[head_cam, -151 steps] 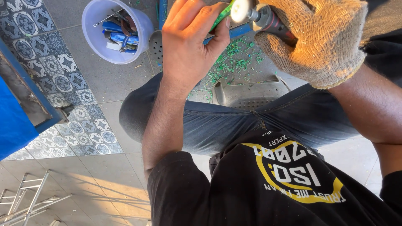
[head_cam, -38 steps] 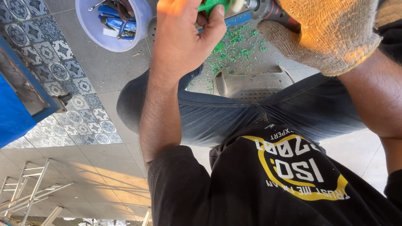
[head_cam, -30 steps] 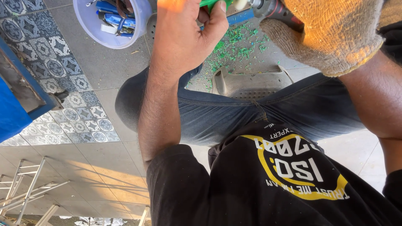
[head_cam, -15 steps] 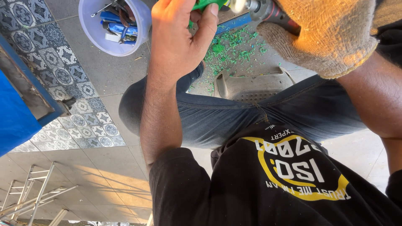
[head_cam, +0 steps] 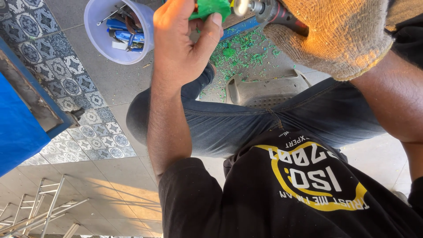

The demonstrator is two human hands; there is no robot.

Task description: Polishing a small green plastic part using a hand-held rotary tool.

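Grey floor tiles (head_cam: 110,79) are spreading out beneath the seated person, giving way to a band of blue-and-white patterned tiles (head_cam: 57,75) on one side, where a blue panel (head_cam: 17,132) is standing at the edge of the view. Nearest the camera, a black shirt with a yellow emblem (head_cam: 308,194) is filling the lower part of the view, and jeans-clad legs (head_cam: 246,123) are straddling a grey plastic stool (head_cam: 264,88). Metal ladder rails (head_cam: 39,216) are lying in the lower corner. Further out, the bare left hand (head_cam: 185,44) is gripping a green piece (head_cam: 210,9), with fingers and thumb closing around it, at the top of the view. Just beside it, the right hand (head_cam: 339,35), in a coarse knitted glove, is wrapping around a small rotary tool (head_cam: 269,11), whose pale round tip is sitting right next to the green piece; whether the two are touching is not clear. Green shavings (head_cam: 242,48) are lying scattered on the floor just beyond the stool. Farther still, a pale blue bucket (head_cam: 102,48) holding assorted tools is standing on the grey tiles.
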